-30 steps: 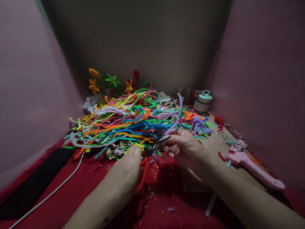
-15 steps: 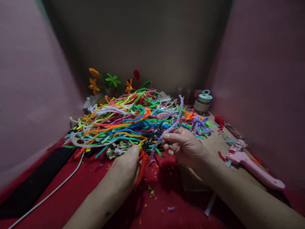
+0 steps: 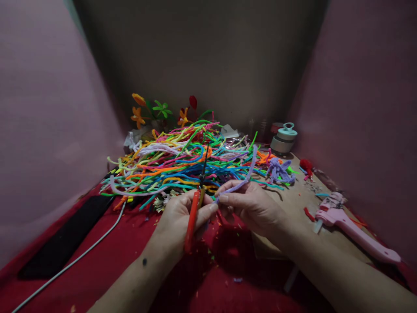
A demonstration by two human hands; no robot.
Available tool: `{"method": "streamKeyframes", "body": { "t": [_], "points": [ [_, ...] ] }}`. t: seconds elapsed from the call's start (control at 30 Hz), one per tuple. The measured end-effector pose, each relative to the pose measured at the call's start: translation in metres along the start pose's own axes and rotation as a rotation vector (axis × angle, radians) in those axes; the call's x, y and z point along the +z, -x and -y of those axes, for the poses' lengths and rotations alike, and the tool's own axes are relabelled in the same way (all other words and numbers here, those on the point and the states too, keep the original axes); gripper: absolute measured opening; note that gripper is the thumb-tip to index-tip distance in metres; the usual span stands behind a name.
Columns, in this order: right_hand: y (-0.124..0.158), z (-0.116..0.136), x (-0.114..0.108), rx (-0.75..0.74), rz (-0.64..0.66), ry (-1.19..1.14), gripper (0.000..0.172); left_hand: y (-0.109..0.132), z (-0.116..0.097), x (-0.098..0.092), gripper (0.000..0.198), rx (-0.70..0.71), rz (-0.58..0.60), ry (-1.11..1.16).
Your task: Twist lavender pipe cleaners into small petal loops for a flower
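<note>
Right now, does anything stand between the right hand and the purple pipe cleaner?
Nothing visible: the right hand pinches the purple pipe cleaner between thumb and finger. The red-handled tool is in the left hand, left of that grip, not between them.

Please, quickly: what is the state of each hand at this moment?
Left hand: closed, holding the red-handled tool; whether it also touches the purple stem cannot be told.
Right hand: closed, pinching the purple stem.
</note>
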State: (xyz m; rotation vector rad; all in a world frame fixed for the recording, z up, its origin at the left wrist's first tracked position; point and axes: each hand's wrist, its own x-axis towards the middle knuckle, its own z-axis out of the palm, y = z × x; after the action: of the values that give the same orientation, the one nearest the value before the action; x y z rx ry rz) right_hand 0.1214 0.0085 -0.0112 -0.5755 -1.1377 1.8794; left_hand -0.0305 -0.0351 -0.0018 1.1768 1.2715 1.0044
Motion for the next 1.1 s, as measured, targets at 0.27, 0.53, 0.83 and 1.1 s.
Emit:
{"method": "streamKeyframes", "body": {
  "t": [0.27, 0.53, 0.83, 1.1],
  "points": [
    [-0.001, -0.005, -0.004, -0.093, -0.054, 0.050, 0.010, 0.001, -0.006, -0.003, 0.019, -0.028, 0.033, 0.042],
    [-0.002, -0.007, -0.001, -0.024, -0.029, -0.041, 0.010, 0.002, -0.002, -0.002, 0.020, 0.033, 0.002, 0.037],
    [0.000, -0.009, 0.000, 0.018, 0.012, 0.013, 0.008, 0.002, 0.000, 0.001, 0.025, 0.044, -0.036, -0.022],
    [-0.003, 0.003, -0.004, -0.102, -0.093, 0.029, 0.012, 0.002, -0.002, -0.015, 0.016, 0.218, -0.121, -0.385]
  ]
}}
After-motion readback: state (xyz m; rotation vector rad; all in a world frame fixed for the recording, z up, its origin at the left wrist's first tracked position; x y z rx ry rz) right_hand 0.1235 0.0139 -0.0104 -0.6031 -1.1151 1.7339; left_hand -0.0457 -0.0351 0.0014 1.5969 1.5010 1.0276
